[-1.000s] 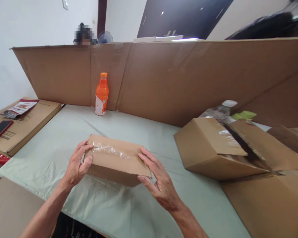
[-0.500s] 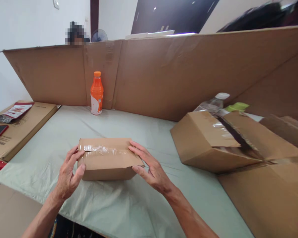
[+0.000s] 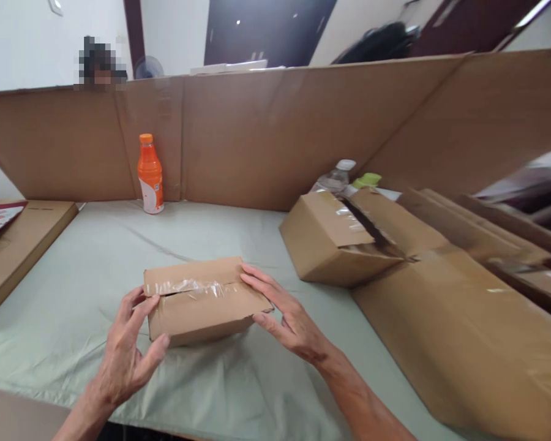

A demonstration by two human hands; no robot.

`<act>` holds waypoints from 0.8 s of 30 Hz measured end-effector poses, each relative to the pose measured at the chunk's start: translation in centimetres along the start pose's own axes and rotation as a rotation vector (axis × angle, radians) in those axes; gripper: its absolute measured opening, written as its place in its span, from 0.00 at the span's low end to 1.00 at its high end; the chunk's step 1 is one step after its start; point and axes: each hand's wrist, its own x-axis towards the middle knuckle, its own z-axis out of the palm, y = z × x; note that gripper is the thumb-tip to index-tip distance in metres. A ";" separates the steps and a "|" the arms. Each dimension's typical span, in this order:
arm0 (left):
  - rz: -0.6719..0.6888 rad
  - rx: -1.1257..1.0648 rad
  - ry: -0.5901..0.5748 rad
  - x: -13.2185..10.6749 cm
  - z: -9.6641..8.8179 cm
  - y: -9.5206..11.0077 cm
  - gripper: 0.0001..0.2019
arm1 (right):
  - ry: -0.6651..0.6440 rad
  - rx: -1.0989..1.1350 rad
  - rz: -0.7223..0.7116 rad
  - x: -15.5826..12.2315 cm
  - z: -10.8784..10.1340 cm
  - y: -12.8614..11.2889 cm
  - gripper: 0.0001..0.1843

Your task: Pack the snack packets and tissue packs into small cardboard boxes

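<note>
A cardboard wall (image 3: 275, 135) stands well behind the taped box (image 3: 202, 300), with bare table cloth (image 3: 73, 275) open behind and left of the box. An opened carton (image 3: 330, 239) lies near its right. The left hand (image 3: 123, 361) grips the box's left end, and the right hand (image 3: 287, 315) pinches its right edge.

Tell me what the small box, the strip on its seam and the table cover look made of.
The box looks like matte brown cardboard, with creased flaps. The strip is clear plastic tape, glossy and wrinkled. The cover is a pale green sheet, thin plastic or fabric; its faint sheen and soft folds leave that open.
</note>
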 end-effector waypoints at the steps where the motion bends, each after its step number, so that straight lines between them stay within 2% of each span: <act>1: 0.021 -0.011 -0.011 0.1 0.4 0.5 0.24 | 0.011 -0.009 0.014 -0.5 -0.5 0.0 0.30; 5: 0.088 -0.078 -0.075 1.1 2.2 1.7 0.27 | 0.097 -0.089 0.083 -3.6 -2.2 -0.4 0.31; 8: 0.142 -0.152 -0.161 3.0 3.5 2.0 0.27 | 0.174 -0.204 0.125 -6.3 -3.1 -1.3 0.30; 15: 0.270 -0.382 -0.458 10.3 7.6 3.1 0.27 | 0.345 -0.585 0.152 -11.8 -4.8 -3.5 0.36; 19: 0.325 -0.515 -0.616 14.1 11.4 5.0 0.28 | 0.426 -0.758 0.183 -14.8 -5.5 -5.1 0.37; 21: 0.290 -0.585 -0.616 15.0 14.0 6.2 0.29 | 0.442 -0.851 0.228 -16.2 -5.7 -5.9 0.37; 24: 0.193 -0.637 -0.555 15.2 18.2 8.0 0.30 | 0.438 -0.953 0.311 -17.8 -5.7 -6.5 0.38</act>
